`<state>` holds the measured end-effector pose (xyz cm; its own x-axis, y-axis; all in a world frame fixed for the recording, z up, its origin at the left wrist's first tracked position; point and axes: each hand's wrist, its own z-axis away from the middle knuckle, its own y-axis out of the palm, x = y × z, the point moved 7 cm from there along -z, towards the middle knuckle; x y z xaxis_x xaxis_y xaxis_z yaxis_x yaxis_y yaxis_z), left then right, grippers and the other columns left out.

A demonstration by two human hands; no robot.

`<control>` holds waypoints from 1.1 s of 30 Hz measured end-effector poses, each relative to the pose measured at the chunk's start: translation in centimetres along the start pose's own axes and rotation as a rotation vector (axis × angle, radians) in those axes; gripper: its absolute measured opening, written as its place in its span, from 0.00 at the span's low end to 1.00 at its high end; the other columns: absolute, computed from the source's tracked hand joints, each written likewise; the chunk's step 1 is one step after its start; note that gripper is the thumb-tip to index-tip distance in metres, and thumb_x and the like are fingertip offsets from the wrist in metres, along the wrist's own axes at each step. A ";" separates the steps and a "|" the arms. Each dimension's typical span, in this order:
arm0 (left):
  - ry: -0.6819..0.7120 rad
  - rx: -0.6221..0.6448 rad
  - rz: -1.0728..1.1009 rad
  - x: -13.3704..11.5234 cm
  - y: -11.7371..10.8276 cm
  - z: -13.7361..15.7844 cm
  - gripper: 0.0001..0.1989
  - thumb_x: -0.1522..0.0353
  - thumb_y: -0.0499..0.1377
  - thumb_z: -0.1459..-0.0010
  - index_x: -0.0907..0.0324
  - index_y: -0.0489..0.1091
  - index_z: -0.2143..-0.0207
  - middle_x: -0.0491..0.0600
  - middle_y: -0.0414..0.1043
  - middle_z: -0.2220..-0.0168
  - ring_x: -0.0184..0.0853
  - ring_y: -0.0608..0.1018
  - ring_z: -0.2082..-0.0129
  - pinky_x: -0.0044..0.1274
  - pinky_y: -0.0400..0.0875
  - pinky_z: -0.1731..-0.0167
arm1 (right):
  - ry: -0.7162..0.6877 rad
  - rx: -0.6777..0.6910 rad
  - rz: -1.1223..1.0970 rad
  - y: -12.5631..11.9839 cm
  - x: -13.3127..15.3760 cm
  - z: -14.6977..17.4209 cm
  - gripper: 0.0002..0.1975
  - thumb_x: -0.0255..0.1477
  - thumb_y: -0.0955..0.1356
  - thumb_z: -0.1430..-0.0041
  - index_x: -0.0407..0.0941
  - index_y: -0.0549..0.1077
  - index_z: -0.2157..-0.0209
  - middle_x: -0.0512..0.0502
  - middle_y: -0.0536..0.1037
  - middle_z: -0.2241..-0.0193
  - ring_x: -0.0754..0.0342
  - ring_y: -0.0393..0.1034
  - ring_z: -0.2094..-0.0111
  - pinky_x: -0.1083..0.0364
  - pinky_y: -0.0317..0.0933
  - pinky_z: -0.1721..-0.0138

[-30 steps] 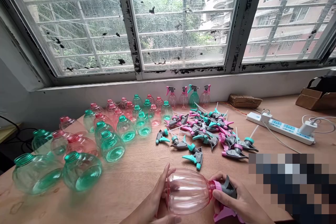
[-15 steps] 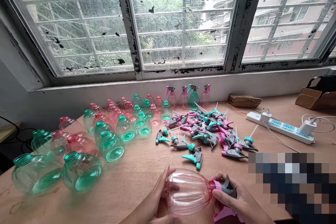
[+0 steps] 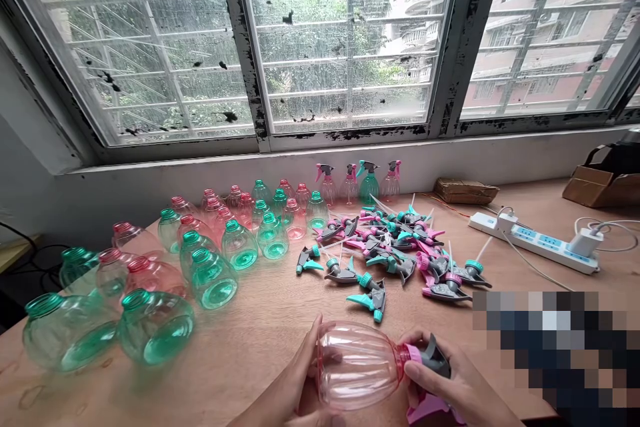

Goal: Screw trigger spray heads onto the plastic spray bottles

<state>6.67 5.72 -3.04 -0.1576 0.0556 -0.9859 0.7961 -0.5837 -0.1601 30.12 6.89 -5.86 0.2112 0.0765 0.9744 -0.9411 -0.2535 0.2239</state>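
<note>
Near the table's front edge a clear pink bottle [image 3: 360,365] lies on its side between my hands. My left hand [image 3: 305,373] wraps around its base, the fingers showing through the plastic. At the neck, my right hand [image 3: 445,373] grips a grey and pink spray head [image 3: 434,357], thumb on the pink collar, which sits against the bottle's mouth. The pink trigger hangs below the fingers. Beyond my hands lies a pile of spray heads [image 3: 395,260] in teal, pink and grey, one teal spray head [image 3: 371,297] nearest.
Several open green and pink bottles [image 3: 215,280] stand on the left of the wooden table [image 3: 240,367]. By the wall are several bottles with spray heads [image 3: 369,185]. A power strip [image 3: 535,240], a brown block [image 3: 465,191] and a cardboard box [image 3: 600,180] occupy the right.
</note>
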 end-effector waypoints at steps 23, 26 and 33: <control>0.029 -0.009 -0.112 -0.6 -0.1 -0.2 0.49 0.72 0.62 0.38 0.41 0.30 0.29 0.47 0.43 0.27 0.42 0.64 0.35 0.28 0.58 0.37 | 0.016 -0.018 -0.016 0.1 0.1 0.0 0.17 0.40 0.77 0.46 0.42 0.73 0.64 0.50 0.82 0.80 0.53 0.77 0.79 0.58 0.66 0.75; 0.036 -0.003 -0.043 -0.5 0.1 -0.2 0.54 0.66 0.67 0.41 0.42 0.28 0.29 0.48 0.44 0.27 0.45 0.63 0.35 0.29 0.62 0.39 | 0.032 -0.022 -0.023 0.0 0.1 0.1 0.18 0.40 0.77 0.47 0.43 0.73 0.64 0.50 0.82 0.80 0.52 0.77 0.78 0.57 0.67 0.75; 0.009 0.005 0.004 -0.3 0.3 -0.1 0.50 0.60 0.65 0.40 0.46 0.32 0.28 0.51 0.44 0.27 0.46 0.60 0.33 0.31 0.58 0.36 | 0.025 -0.032 0.001 -0.1 0.0 0.1 0.19 0.41 0.77 0.48 0.42 0.74 0.64 0.51 0.80 0.80 0.53 0.75 0.78 0.57 0.65 0.74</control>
<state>6.97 5.64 -2.79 -0.1494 0.0605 -0.9869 0.7938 -0.5877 -0.1562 30.23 6.85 -5.91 0.2043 0.1009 0.9737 -0.9492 -0.2226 0.2222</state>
